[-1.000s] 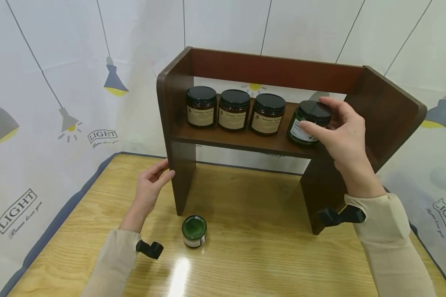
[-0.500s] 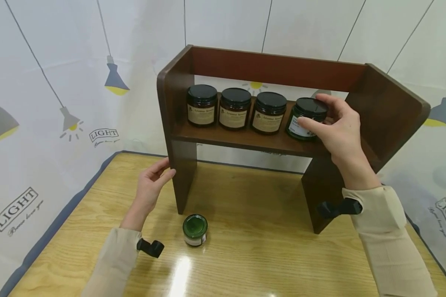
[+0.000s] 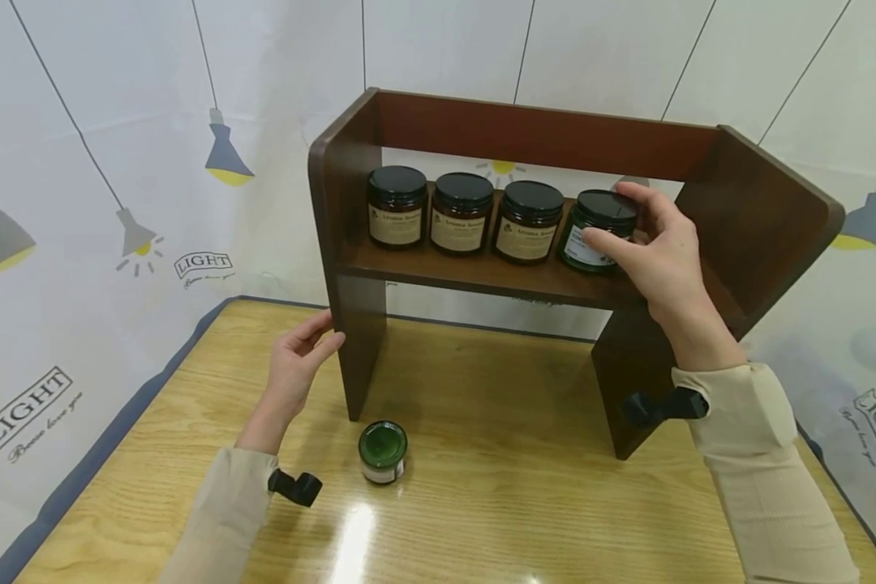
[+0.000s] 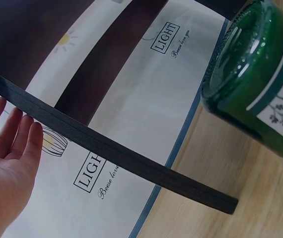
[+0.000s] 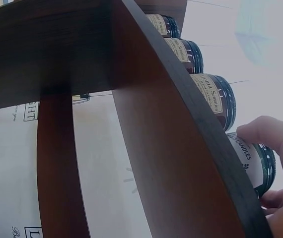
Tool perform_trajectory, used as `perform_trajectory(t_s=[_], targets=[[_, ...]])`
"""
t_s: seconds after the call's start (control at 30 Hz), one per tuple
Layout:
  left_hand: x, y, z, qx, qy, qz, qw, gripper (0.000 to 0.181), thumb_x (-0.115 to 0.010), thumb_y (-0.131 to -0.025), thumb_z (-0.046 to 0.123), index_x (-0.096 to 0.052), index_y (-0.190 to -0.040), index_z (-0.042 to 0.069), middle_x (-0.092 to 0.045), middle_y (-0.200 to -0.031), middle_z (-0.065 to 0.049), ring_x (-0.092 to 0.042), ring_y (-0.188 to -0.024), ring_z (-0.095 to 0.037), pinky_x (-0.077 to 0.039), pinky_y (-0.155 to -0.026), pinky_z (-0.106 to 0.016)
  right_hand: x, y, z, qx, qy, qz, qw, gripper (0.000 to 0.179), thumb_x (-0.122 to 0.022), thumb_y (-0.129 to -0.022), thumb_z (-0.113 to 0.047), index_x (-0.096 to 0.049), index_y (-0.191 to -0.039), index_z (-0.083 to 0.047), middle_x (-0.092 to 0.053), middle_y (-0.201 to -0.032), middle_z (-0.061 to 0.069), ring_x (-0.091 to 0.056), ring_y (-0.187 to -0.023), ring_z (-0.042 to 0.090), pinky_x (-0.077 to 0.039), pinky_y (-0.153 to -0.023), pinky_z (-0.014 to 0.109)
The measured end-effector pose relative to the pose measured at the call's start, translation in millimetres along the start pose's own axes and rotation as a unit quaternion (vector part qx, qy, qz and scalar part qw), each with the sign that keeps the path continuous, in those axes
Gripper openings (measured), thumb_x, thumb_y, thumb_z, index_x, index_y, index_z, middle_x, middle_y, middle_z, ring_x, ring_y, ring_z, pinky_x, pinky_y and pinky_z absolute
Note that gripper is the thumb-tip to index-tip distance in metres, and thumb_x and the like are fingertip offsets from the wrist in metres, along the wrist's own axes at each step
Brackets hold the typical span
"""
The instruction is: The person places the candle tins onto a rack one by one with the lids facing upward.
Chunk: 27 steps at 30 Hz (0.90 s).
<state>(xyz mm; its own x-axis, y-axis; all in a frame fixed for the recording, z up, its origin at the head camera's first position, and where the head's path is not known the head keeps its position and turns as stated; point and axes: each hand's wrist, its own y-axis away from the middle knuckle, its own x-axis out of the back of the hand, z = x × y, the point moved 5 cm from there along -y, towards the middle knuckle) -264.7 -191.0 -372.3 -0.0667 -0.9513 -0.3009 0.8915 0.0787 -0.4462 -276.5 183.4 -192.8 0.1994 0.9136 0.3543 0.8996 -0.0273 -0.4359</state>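
My right hand [image 3: 664,251] holds a green glass candle jar [image 3: 586,248] with a black lid and white label, thumb on the front and fingers behind. This jar stands on the upper board of a dark brown wooden shelf [image 3: 474,277], right of several brown jars [image 3: 528,221] with black lids and tan labels. In the right wrist view, the held candle jar [image 5: 248,161] bears the word "CANDLES". Lower left, my left hand [image 3: 295,361] grips the shelf's left side panel [image 3: 356,349] between thumb and fingers; in the left wrist view its fingers lie along the panel edge [image 4: 82,131].
Another green jar [image 3: 383,454] sits on the wooden table [image 3: 496,503] in front of the shelf's left leg, green glass end upward. A pale wall covering [image 3: 153,122] printed with lamps stands behind and at the sides.
My right hand has brought the green candle jar left and slightly back along the board, closer to the brown jars. The left hand stays on the side panel.
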Motion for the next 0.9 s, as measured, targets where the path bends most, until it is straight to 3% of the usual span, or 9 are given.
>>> perform_trajectory(t_s=[0.13,0.33,0.63,0.9], targets=[[0.2,-0.1,0.7,-0.006,0.001,-0.001,1.0000,0.050,-0.054,-0.084,-0.019,-0.071,-0.103,0.025,-0.068,-0.102,0.008,-0.060,-0.098,-0.006,-0.048,-0.083,-0.018,1,1.3,0,-0.003,0.022,0.001,0.9997,0.064,-0.070,-0.084,-0.012,-0.041,-0.140,-0.009,-0.048,-0.122,0.003,-0.049,-0.101,0.011,-0.043,-0.085,0.013],[-0.5,0.4,1.1,-0.009,0.000,-0.005,1.0000,0.046,-0.057,-0.084,-0.016,-0.072,-0.104,0.022,-0.068,-0.102,0.007,-0.060,-0.098,-0.007,-0.048,-0.083,-0.019,9,9.5,1,-0.014,0.019,0.039,0.9989,0.069,-0.071,-0.084,-0.015,-0.036,-0.143,-0.013,-0.044,-0.132,0.008,-0.044,-0.117,0.016,-0.036,-0.104,0.028],[-1.5,0.6,2.2,-0.011,0.000,-0.001,0.9999,0.049,-0.055,-0.083,-0.018,-0.071,-0.103,0.024,-0.068,-0.102,0.008,-0.060,-0.097,-0.006,-0.049,-0.082,-0.018,15,30.8,-4,-0.008,-0.056,0.060,0.9966,0.064,-0.072,-0.082,-0.010,-0.042,-0.139,-0.012,-0.048,-0.129,0.008,-0.045,-0.118,0.017,-0.038,-0.097,0.016],[-2.0,0.7,2.4,-0.008,0.004,-0.001,1.0000,0.049,-0.056,-0.083,-0.018,-0.071,-0.103,0.025,-0.068,-0.102,0.009,-0.060,-0.098,-0.006,-0.048,-0.083,-0.018,14,52.8,-11,0.016,-0.120,0.064,0.9906,0.061,-0.071,-0.080,0.001,-0.045,-0.135,-0.007,-0.050,-0.125,0.009,-0.045,-0.116,0.020,-0.039,-0.095,0.014]])
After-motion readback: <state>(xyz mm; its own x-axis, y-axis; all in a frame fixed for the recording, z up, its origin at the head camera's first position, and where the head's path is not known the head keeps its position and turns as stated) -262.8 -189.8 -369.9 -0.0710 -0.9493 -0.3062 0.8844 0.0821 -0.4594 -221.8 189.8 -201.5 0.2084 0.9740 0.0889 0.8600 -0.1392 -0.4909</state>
